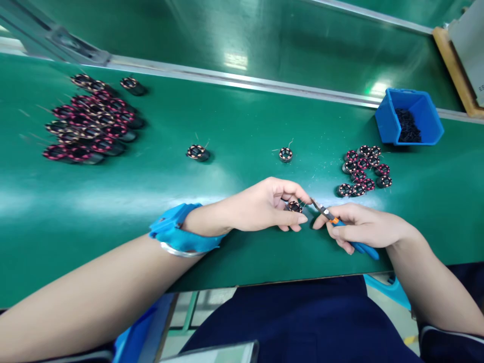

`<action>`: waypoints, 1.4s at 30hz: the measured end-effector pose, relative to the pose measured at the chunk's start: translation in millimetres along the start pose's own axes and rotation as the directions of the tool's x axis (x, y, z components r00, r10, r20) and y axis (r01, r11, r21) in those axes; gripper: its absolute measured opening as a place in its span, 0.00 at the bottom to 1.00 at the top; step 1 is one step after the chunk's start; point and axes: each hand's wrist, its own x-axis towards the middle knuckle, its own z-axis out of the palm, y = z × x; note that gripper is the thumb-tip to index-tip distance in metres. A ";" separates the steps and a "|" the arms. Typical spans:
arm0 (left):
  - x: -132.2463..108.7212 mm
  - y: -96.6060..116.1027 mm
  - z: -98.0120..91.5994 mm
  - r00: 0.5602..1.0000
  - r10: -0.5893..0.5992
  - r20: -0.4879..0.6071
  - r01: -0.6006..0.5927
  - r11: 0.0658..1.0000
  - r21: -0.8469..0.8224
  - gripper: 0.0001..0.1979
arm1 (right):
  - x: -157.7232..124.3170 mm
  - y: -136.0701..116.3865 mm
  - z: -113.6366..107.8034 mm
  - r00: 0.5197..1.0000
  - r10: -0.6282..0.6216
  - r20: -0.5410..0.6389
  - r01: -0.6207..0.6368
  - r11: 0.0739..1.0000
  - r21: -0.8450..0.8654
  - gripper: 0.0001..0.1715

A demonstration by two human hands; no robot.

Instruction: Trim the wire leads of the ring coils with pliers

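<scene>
Between the thumb and fingers of my left hand (264, 205) is a small wound motor stator (294, 207), its ring of copper windings facing up and thin wire ends sticking out to the right. My right hand (357, 225) is closed around the blue handles of a pair of pliers or cutters (335, 220) with an orange band. The tool's jaws point up and left, at the wire ends beside my left fingertips. Whether the jaws touch a wire is too small to tell. A blue strap (185, 229) circles my left wrist.
Two single stators (286, 155), (197, 153) stand beyond my hands. A large cluster of stators (88, 123) is at the far left, a smaller group (365, 171) at the right. A blue bin (387, 118) holds dark small pieces. A metal rail (227, 79) edges the green table (242, 121).
</scene>
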 end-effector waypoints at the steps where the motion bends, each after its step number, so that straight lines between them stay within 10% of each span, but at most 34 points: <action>1: -0.1 0.0 0.0 1.000 -0.001 0.000 0.001 1.000 0.001 0.17 | -0.2 -0.3 0.1 1.000 0.000 0.000 0.000 1.000 -0.007 0.20; 42: -3.6 5.1 -4.2 0.985 -0.083 0.151 0.082 0.997 0.017 0.20 | -1.2 -7.1 -4.2 0.994 0.031 0.107 -0.025 0.998 -0.057 0.21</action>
